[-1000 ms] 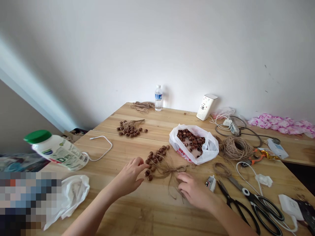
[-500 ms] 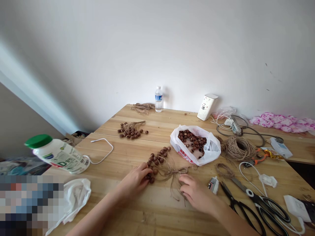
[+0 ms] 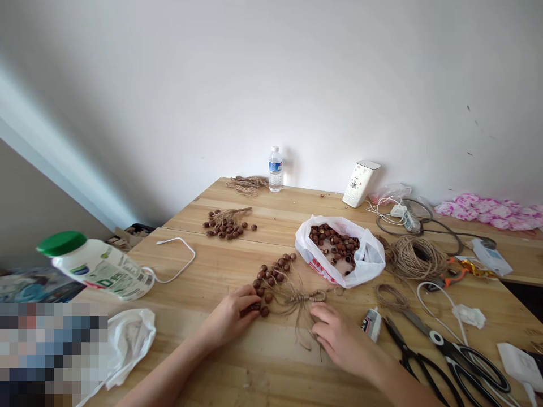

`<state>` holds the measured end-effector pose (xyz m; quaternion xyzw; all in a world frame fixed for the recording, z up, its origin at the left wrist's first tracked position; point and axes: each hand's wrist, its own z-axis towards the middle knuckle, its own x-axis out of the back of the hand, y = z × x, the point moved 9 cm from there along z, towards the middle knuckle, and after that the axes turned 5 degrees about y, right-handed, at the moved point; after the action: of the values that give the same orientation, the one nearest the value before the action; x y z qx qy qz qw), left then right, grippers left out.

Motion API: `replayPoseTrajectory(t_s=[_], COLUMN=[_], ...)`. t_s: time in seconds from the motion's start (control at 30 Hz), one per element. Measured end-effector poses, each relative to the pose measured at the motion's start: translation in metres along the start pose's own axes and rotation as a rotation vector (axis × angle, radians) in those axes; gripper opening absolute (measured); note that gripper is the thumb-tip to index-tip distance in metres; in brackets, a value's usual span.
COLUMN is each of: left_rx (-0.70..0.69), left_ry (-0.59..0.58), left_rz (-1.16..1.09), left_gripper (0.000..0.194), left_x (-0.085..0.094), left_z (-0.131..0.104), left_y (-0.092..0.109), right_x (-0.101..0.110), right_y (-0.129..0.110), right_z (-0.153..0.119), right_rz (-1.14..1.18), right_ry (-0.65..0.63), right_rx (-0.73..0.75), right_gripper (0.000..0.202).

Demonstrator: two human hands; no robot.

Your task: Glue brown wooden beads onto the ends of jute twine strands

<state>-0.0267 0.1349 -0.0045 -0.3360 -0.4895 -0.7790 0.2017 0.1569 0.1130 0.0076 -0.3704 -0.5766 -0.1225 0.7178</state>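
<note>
My left hand is closed around a brown nut shell at the near left end of a bunch of round brown nut shells. Thin twine strands run from the shells to a wrapped twine loop lying flat on the table. Beside that loop, my right hand rests with curled fingers on loose twine ends; a strand tip pokes out below the fingers. The fingertips are partly hidden.
A white plastic bag of shells stands behind my hands. To the right lie a glue tube, black scissors, and a twine coil. At left are a green-capped bottle and a cable. Another shell bunch lies farther back.
The view has shifted slightly, so things at the right sit a little farther right. Both hands stay in nearly the same places at the shells and the twine.
</note>
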Motion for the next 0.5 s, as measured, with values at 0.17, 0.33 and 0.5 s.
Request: replayPoseTrajectory(t_s=[0.17,0.33,0.5], left_rx=[-0.035,-0.06,-0.087], left_ry=[0.014,-0.001,-0.043], left_rz=[0.04,0.086,0.09], left_gripper=[0.017,0.02,0.02], left_x=[-0.001,-0.002,-0.003], left_z=[-0.001,-0.001,-0.001], left_y=[0.004,0.009,0.015], right_x=[0.002,0.005,0.004], right_y=[0.001,0.0,0.001], right_z=[-0.001,0.0,0.001], right_rz=[-0.016,-0.005,-0.005], right_ry=[0.018,0.025,0.015], right_rx=[-0.015,-0.016,-0.028], right_gripper=[0.018,0.017,0.017])
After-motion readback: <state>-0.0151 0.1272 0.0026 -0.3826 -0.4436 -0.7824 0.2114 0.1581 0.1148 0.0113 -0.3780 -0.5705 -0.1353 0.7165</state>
